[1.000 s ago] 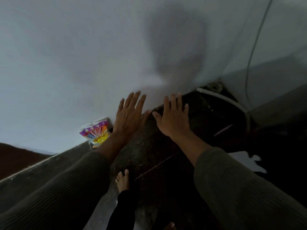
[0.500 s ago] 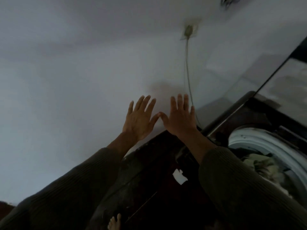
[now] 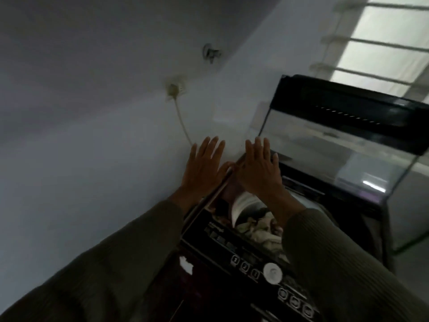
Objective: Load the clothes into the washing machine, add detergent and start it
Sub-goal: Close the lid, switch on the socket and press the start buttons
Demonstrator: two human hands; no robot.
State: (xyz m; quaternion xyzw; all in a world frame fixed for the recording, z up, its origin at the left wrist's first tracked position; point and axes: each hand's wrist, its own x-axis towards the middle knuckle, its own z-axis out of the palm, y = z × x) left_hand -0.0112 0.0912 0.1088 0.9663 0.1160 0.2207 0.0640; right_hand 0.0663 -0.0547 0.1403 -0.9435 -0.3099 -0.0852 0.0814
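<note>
The washing machine (image 3: 301,182) is standing with its glass lid (image 3: 325,145) raised. Pale clothes (image 3: 257,228) are lying in its drum, partly hidden behind the right forearm. Over the machine's far left corner the left hand (image 3: 204,168) and right hand (image 3: 257,169) are hovering flat, fingers spread, holding nothing. The control panel (image 3: 232,249) along the machine's near edge is showing blurred, unreadable labels, and the right sleeve (image 3: 343,263) is covering part of it. Above the machine a cord (image 3: 183,126) is hanging from a wall socket (image 3: 175,88), its lower end hidden behind the left hand.
</note>
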